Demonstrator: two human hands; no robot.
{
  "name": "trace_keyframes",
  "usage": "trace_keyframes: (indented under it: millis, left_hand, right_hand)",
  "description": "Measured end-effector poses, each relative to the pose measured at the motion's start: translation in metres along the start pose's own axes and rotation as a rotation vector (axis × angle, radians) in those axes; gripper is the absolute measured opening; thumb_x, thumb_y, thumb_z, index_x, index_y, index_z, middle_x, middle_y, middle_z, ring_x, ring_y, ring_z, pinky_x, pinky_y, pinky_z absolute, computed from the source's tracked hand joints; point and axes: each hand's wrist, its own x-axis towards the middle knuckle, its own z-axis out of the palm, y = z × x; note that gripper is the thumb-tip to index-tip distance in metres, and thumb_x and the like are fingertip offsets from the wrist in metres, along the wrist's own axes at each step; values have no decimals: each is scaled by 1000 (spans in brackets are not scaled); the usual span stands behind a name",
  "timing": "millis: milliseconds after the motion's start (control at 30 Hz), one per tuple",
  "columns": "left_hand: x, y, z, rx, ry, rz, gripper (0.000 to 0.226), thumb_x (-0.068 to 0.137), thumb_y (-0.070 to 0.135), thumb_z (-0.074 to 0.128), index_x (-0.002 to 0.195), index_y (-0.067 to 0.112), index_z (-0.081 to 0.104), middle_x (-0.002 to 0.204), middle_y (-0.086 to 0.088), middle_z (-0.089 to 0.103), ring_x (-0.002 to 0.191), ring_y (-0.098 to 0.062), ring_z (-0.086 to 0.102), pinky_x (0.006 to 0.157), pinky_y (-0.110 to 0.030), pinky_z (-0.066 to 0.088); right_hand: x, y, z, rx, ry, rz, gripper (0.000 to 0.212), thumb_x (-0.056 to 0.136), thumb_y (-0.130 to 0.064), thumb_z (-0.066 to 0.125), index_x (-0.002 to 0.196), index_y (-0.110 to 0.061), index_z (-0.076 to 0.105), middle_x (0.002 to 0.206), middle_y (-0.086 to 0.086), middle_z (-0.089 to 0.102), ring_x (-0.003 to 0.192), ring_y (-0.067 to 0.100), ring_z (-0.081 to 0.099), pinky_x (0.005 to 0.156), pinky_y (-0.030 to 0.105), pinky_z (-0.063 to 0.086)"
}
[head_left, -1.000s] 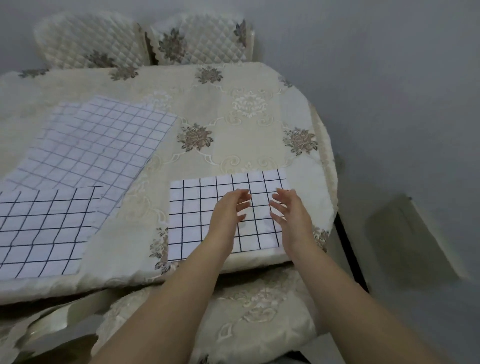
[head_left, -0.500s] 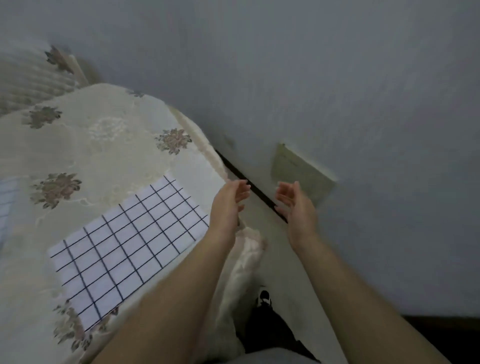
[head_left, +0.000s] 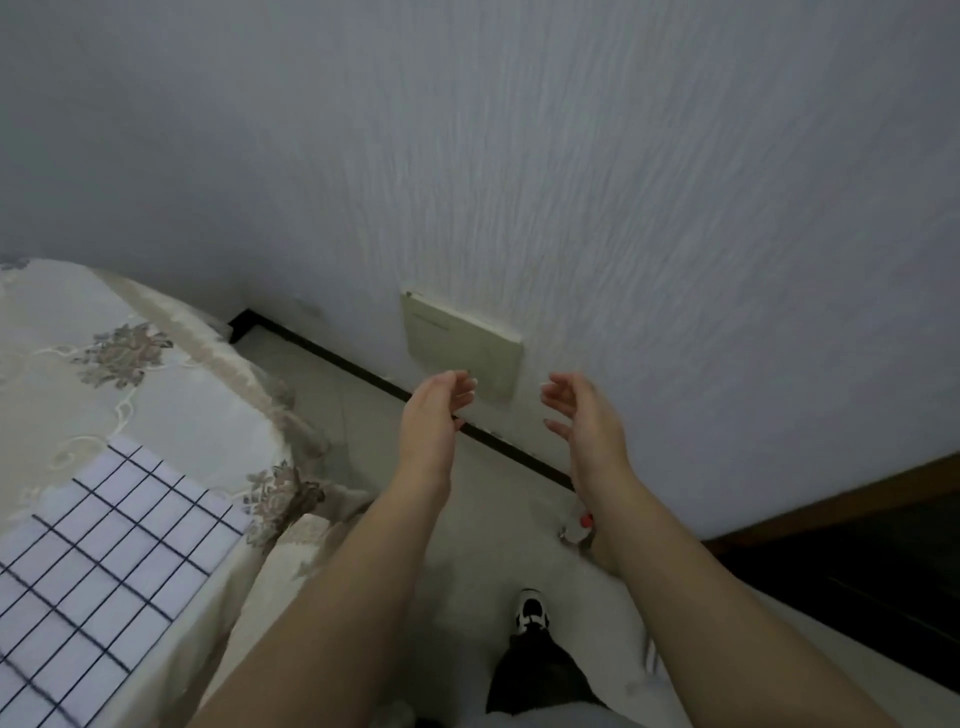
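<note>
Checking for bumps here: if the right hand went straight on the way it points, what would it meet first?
Probably the beige wall panel, low on the grey wall. The right hand holds nothing and nothing shows between them; depth is unclear.

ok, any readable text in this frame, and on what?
Nothing can be read.
Wall plate: one faint dark line of print near its top, too blurred to read.
Grid sheet: ruled lines only, no text.
Shoe: no legible mark.
</note>
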Motion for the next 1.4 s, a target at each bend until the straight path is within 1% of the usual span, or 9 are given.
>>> trace_keyframes:
  millis: [233, 333, 467, 733, 833, 1033, 1167, 1267, 1400]
  left_hand:
    - [38, 4, 67, -63, 75, 19, 23, 95, 24, 47, 94, 19, 69, 105, -5, 71, 104, -19, 64, 98, -41, 48]
    - [56, 10, 85, -92, 145, 38, 22, 94, 23, 48, 91, 20, 69, 103, -6, 72, 105, -21, 65, 98, -42, 48]
    - [70, 21, 94, -112, 259, 84, 23, 94, 24, 47, 97, 16, 69, 105, -7, 71, 103, -20, 64, 98, -42, 48]
    - [90, 22, 56, -158, 483, 83, 20, 92, 25, 49, 92, 20, 68, 101, -5, 72, 104, -21, 65, 89, -37, 48]
    - [96, 21, 40, -173, 539, 84, 19, 92, 24, 49, 92, 20, 68, 102, -5, 72, 103, -19, 65, 91, -37, 50]
    - [113, 13, 16, -222, 623, 70, 20, 94, 23, 48, 94, 21, 67, 99, -3, 72, 103, -20, 65, 94, -39, 50]
    - [133, 13, -4, -249, 668, 54, 20, 94, 22, 47, 95, 20, 67, 100, -3, 72, 101, -18, 66, 95, -39, 50]
    - [157, 17, -27, -267, 696, 55, 20, 94, 23, 46, 95, 20, 66, 101, -4, 72, 102, -19, 65, 94, -39, 50]
    - [201, 28, -63, -311, 755, 58, 19, 93, 24, 47, 94, 21, 66, 101, -3, 72, 103, -19, 66, 87, -35, 50]
  right_hand:
    - [76, -26, -30, -63, -97, -36, 30, 100, -31, 38, 94, -20, 65, 99, 4, 67, 102, 23, 63, 96, 47, 49]
    - [109, -38, -37, -67, -158, -35, 29, 99, -32, 39, 94, -21, 64, 96, 3, 66, 101, 24, 64, 95, 48, 50]
    - [145, -51, -31, -72, -263, -28, 30, 100, -33, 38, 98, -18, 64, 98, 4, 65, 101, 23, 64, 92, 44, 51]
    - [170, -49, 24, -86, -452, 25, 34, 101, -34, 34, 91, -20, 62, 91, 1, 65, 91, 19, 62, 81, 37, 49]
    - [175, -46, 40, -122, -506, 16, 34, 102, -34, 34, 94, -19, 63, 94, 3, 65, 91, 18, 64, 82, 36, 51]
    - [190, -38, 77, -182, -587, 29, 31, 100, -33, 38, 99, -16, 64, 95, 3, 67, 86, 14, 65, 74, 27, 50]
    - [202, -31, 114, -237, -633, 29, 26, 100, -30, 40, 95, -17, 62, 90, 3, 65, 82, 14, 63, 72, 29, 49]
    - [213, -26, 151, -266, -670, 42, 25, 100, -30, 41, 92, -17, 62, 87, 3, 64, 83, 17, 62, 73, 33, 48]
    - [235, -28, 211, -301, -722, 44, 24, 100, -28, 41, 88, -19, 60, 86, 3, 63, 82, 18, 61, 74, 34, 47]
